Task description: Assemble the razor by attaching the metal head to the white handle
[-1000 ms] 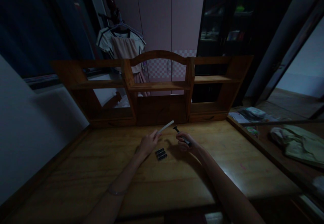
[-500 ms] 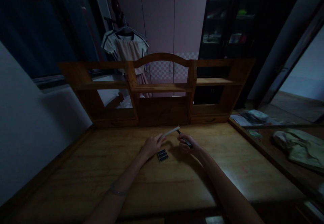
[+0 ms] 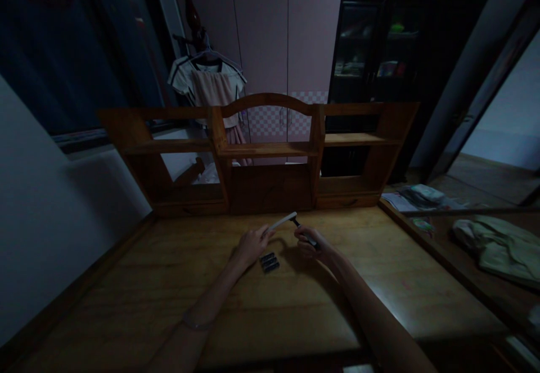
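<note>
My left hand is closed on one end of a thin, flat white strip, which slants up to the right above the desk. My right hand wraps round the dark-and-grey handle of what looks like a razor. Its narrow black neck points up and left, and its tip meets or lies just under the strip's far end; which of the two I cannot tell. On the desk between my hands, close to the left wrist, lies a small pack of dark cartridges set in rows.
The wooden desk carries a low shelf unit along its back edge. A white wall borders it at left. Past the right edge lie a pale green cloth bag and papers. Clothes hang behind.
The view has tilted up slightly, so the scene sits a little lower. Both hands keep their grips on the strip and the razor, with almost no movement between them.
</note>
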`<state>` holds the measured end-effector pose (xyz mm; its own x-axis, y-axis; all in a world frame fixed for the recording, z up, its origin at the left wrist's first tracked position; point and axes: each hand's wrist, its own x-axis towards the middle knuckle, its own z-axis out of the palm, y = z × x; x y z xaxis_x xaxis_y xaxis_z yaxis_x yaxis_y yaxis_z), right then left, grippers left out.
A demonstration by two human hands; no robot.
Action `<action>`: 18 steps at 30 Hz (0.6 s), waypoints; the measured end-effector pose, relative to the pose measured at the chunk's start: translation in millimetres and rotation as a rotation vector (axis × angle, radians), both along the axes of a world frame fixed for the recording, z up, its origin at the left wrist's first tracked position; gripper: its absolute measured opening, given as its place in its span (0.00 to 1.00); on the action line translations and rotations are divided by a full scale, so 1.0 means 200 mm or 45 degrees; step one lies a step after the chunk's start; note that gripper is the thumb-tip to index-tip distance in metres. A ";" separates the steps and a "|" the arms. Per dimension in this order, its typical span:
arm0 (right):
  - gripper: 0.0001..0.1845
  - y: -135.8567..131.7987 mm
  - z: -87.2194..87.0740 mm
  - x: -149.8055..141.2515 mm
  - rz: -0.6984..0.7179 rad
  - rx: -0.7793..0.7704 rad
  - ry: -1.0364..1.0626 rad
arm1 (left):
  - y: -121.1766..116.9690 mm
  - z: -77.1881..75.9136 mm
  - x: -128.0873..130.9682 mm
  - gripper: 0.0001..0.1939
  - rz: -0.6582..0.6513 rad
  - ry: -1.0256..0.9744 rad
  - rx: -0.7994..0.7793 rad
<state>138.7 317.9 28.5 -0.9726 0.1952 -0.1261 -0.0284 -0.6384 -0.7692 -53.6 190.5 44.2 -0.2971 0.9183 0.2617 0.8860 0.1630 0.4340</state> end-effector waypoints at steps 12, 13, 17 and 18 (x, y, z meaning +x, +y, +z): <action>0.18 -0.02 0.01 0.00 -0.032 -0.002 -0.012 | 0.00 -0.01 0.00 0.19 0.034 0.100 0.009; 0.18 -0.02 0.01 0.00 -0.044 -0.001 -0.017 | 0.00 0.00 0.01 0.19 0.055 0.094 -0.010; 0.19 -0.02 0.03 0.01 -0.032 0.010 -0.054 | 0.00 0.01 0.00 0.19 0.110 0.077 -0.050; 0.19 -0.02 0.04 0.01 -0.018 0.012 -0.052 | -0.01 0.01 -0.01 0.19 0.097 0.079 -0.032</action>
